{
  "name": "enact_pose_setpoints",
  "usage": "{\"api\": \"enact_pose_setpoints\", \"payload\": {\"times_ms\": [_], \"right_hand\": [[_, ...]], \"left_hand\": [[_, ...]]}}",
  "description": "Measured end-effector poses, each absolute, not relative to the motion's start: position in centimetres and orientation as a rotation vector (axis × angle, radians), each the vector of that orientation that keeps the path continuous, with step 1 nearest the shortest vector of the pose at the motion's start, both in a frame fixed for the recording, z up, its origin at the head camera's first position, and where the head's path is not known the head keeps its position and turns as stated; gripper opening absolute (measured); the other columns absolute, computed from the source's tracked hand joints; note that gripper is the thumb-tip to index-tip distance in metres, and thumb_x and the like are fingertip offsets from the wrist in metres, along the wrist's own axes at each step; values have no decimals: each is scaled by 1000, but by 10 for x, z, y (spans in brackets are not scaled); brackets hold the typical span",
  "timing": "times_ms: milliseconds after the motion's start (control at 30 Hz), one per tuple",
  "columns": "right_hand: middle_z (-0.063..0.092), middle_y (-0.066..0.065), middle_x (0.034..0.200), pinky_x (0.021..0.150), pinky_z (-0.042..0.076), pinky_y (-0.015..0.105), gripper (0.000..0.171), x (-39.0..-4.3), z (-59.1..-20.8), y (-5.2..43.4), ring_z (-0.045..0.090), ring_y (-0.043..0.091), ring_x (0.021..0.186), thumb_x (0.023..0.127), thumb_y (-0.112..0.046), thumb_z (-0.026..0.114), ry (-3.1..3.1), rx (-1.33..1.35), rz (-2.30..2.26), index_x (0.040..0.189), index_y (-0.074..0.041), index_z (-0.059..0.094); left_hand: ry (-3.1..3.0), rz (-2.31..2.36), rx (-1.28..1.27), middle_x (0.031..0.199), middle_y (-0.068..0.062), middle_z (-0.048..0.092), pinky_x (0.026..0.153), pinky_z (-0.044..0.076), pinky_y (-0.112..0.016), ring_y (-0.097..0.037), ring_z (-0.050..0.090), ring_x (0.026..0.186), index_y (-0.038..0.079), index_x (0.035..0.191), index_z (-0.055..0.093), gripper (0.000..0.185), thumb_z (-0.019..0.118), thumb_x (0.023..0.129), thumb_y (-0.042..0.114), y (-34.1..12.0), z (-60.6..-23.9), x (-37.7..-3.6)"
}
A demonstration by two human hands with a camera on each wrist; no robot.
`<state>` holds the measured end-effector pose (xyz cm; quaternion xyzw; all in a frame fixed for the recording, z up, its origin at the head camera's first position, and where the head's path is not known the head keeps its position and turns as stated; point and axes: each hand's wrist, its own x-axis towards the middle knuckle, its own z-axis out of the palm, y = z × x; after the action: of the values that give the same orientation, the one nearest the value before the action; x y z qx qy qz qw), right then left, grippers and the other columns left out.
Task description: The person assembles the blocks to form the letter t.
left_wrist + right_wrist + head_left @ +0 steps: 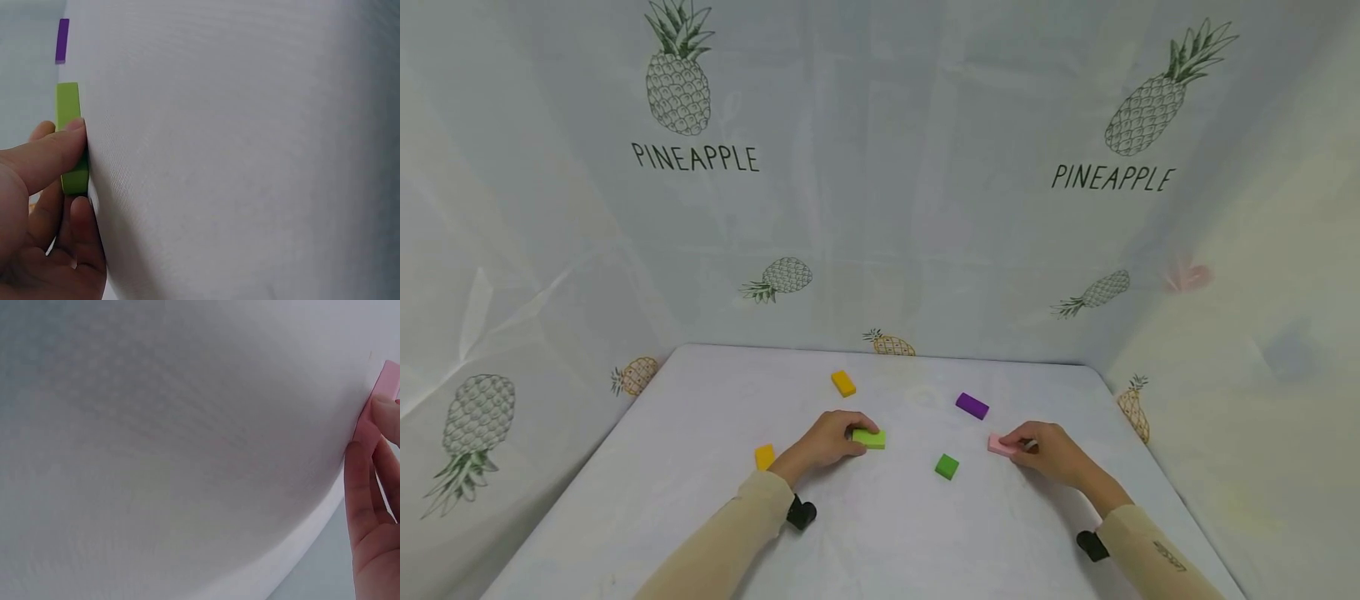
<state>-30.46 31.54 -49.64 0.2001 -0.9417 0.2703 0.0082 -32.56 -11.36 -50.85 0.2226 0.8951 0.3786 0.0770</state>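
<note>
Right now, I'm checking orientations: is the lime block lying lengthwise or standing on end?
Lying lengthwise: the head view shows the lime block in the left hand, long side parallel to the tabletop.

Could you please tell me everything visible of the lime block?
The lime block is a plain, smooth-looking oblong with straight edges; its material is uncertain. It appears level, on or just above the white tabletop. The left hand pinches it toward one end, partly hiding it.
</note>
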Motion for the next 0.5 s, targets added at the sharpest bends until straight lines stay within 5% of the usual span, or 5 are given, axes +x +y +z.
{"api": "enact_pose_setpoints", "payload": {"times_ms": [500], "right_hand": [[68,-6,99,78,57,30,27,-303,-497,316,60,14,87,82,-8,78,-2912,628,835,107,-18,76]], "left_hand": [[2673,1145,645,116,12,65,99,45,-39,-14,54,108,29,113,69,30,75,87,16,-113,-508,-324]]}}
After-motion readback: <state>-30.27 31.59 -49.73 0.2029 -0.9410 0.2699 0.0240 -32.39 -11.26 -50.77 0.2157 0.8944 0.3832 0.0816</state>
